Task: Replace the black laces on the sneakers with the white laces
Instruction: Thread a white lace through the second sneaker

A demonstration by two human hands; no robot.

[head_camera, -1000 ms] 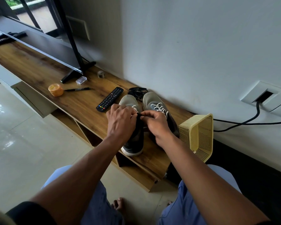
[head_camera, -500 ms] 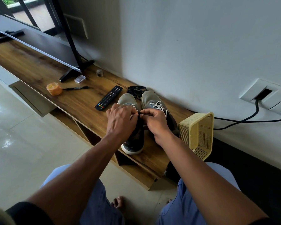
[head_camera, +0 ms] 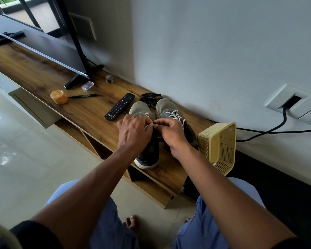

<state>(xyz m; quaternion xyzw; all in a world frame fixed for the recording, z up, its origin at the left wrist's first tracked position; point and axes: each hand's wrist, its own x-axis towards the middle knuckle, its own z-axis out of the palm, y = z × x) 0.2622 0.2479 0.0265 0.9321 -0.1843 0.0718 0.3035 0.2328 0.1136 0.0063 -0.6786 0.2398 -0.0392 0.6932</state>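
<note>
Both your hands are pinching lace ends over the nearer grey sneaker on the wooden TV bench.

Your left hand (head_camera: 135, 132) has its fingers curled over the lace area of the left grey canvas sneaker with a white sole (head_camera: 147, 141), and a bit of white lace (head_camera: 146, 127) shows under them. Your right hand (head_camera: 172, 133) pinches a thin dark lace tip (head_camera: 155, 124) between thumb and forefinger, just beside the left fingertips. The right grey sneaker (head_camera: 166, 109), touching its partner, carries white laces. A heap of removed black laces (head_camera: 150, 98) lies behind the toes, near the wall. A black remote control (head_camera: 120, 106) lies left of the shoes; a yellow perforated plastic basket (head_camera: 218, 143) rests tipped on its side to the right.
</note>
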